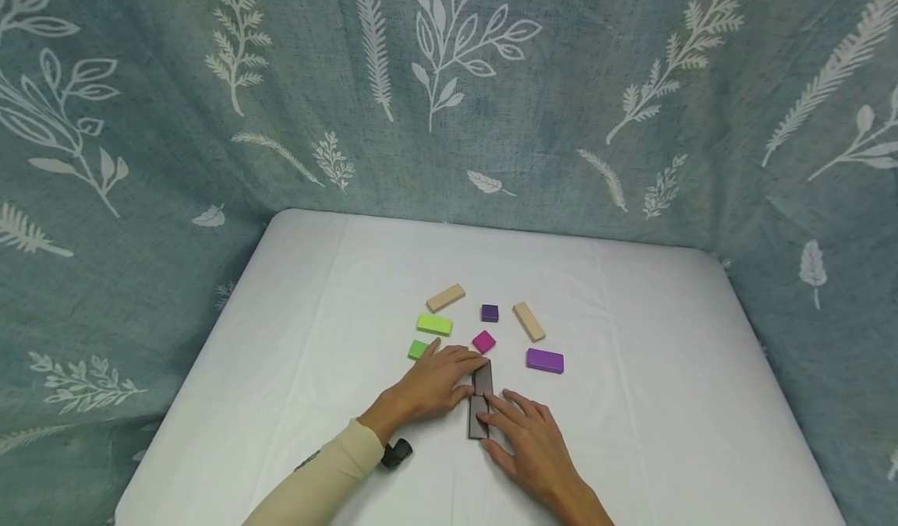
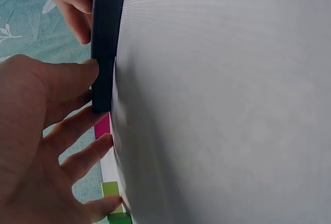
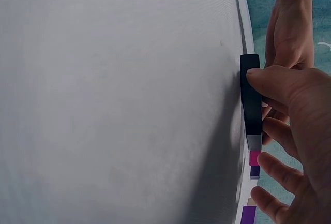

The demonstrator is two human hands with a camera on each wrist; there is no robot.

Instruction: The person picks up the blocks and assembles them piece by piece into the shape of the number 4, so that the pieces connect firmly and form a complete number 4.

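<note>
Two dark grey rectangular blocks lie end to end in a line on the white cloth. My left hand (image 1: 433, 379) holds the far grey block (image 1: 484, 378), thumb at its left side and index finger at its far end. The near grey block (image 1: 478, 418) is between the thumb and fingers of my right hand (image 1: 528, 437), with the thumb by its near end. In the left wrist view, the far block (image 2: 103, 90) meets the near block (image 2: 109, 17) with a thin seam. Just beyond the far block lies a magenta square block (image 1: 484, 342).
Around the far side lie a dark purple square (image 1: 489, 313), a purple block (image 1: 545, 361), two wooden blocks (image 1: 445, 298), a lime block (image 1: 434, 324) and a green block (image 1: 417, 349), partly behind my left hand. A black object (image 1: 397, 453) shows at the left wrist. Patterned curtains (image 1: 449, 160) border the table.
</note>
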